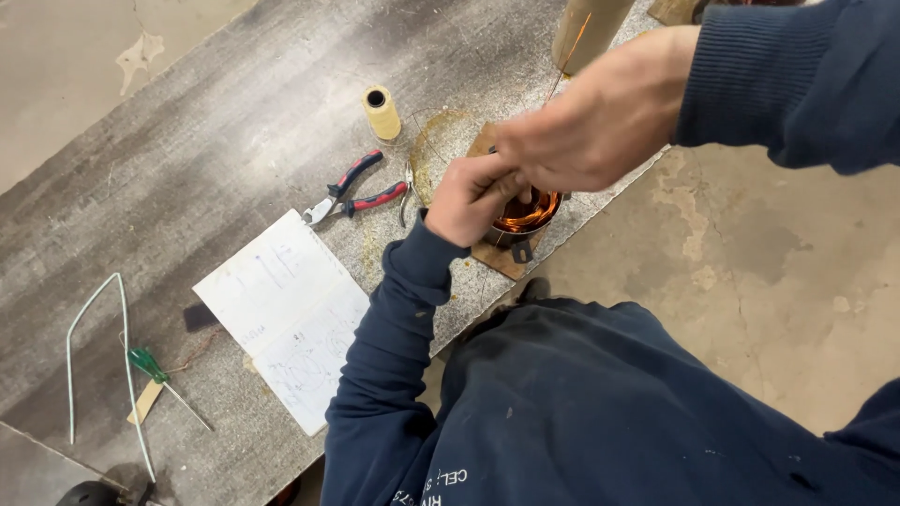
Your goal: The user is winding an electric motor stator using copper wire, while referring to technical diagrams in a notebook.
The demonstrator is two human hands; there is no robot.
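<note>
Copper-wound coil (528,214) sits on a wooden block (502,255) at the bench edge, open white notebook (286,314) lying to its left. Left hand (469,199) is curled against the coil's rim; right hand (600,117) is closed just above it, pinching a thin copper wire (569,54).

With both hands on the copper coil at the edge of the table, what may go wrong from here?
1. The copper coil sits on a wooden piece near the table edge; a pull might slide it off.
2. The thin wire rising past the right hand may kink or snap.
3. The left hand is close to the coil; wire ends might scratch it.
</note>
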